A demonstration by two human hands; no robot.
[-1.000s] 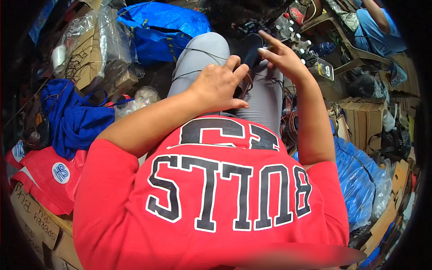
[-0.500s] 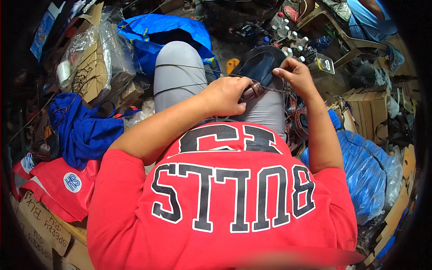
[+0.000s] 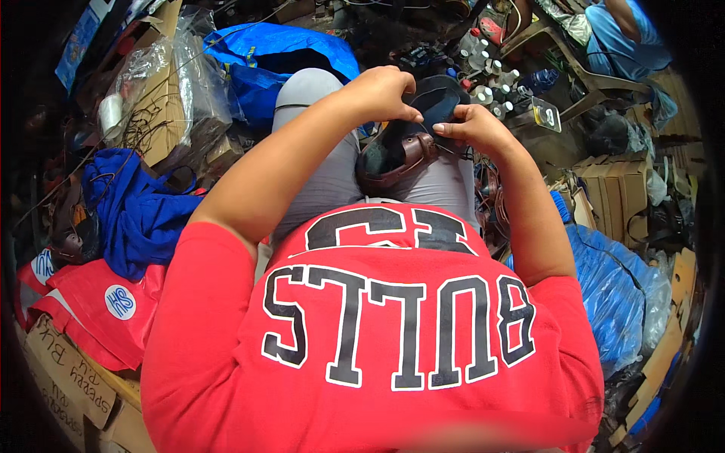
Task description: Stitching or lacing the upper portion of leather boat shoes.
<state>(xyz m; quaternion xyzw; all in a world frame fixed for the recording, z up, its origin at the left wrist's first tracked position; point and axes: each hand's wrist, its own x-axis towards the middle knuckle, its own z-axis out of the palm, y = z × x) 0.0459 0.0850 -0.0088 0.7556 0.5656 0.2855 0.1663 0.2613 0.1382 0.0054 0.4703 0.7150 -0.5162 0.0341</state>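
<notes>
Brown and dark, the shoe (image 3: 415,155) is lying over grey trousers (image 3: 449,185), looking part-worked with more remaining, as I'm holding the left hand (image 3: 381,94) half-open, nothing showing in it, the right hand (image 3: 479,130) curling by the shoe's edge, grip impossible to tell.

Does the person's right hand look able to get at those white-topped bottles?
Probably, with a stretch: the bottles are just past the right hand, which is at the brown shoe, and nothing visible stands between; depth is hard to judge.
</notes>
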